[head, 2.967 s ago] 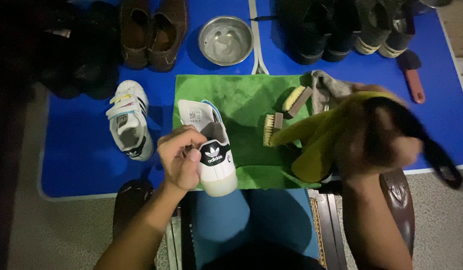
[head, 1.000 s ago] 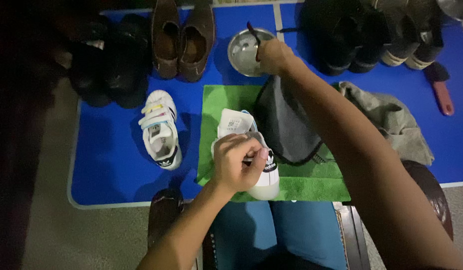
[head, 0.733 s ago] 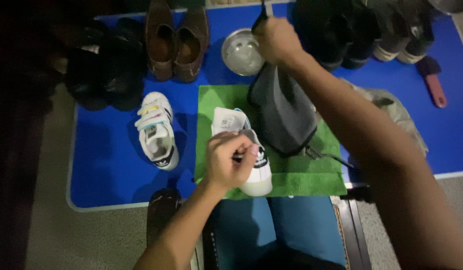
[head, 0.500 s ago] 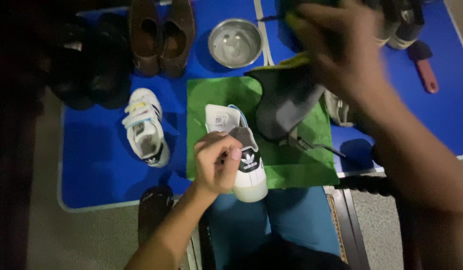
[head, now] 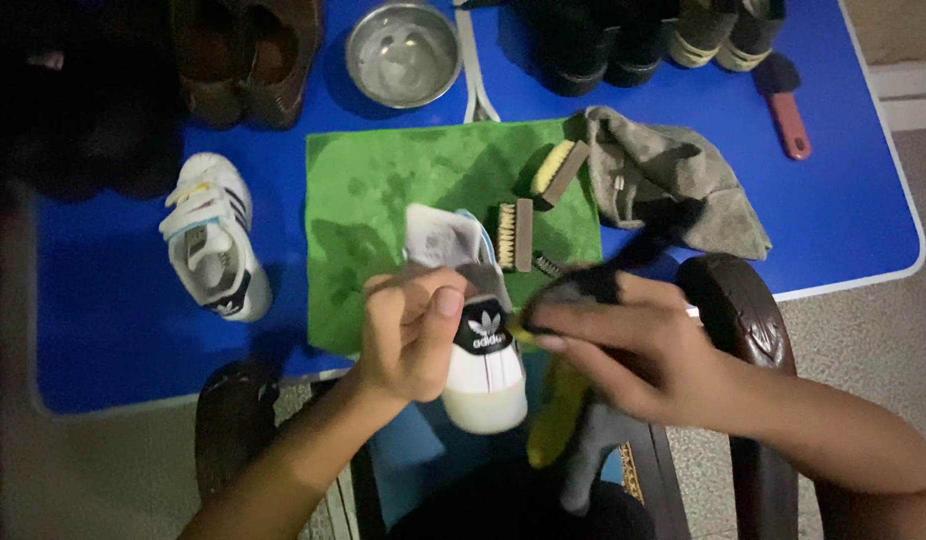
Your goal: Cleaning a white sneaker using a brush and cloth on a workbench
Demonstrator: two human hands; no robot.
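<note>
My left hand grips a small white sneaker with a black heel tab, heel toward me, above the front edge of a green cloth. My right hand holds a yellow and grey cleaning mitt pressed against the sneaker's right side near the heel. Part of the mitt hangs down over my blue-trousered lap. The sneaker's toe is hidden behind my left hand.
The matching white sneaker lies on the blue table. Two brushes rest on the green cloth beside a grey rag. A metal bowl, brown shoes, dark shoes and a red-handled brush line the back. Chair arms flank me.
My right hand came back from the bowl at the far side of the table and brought the mitt down against the sneaker. My left hand kept its hold on the sneaker.
</note>
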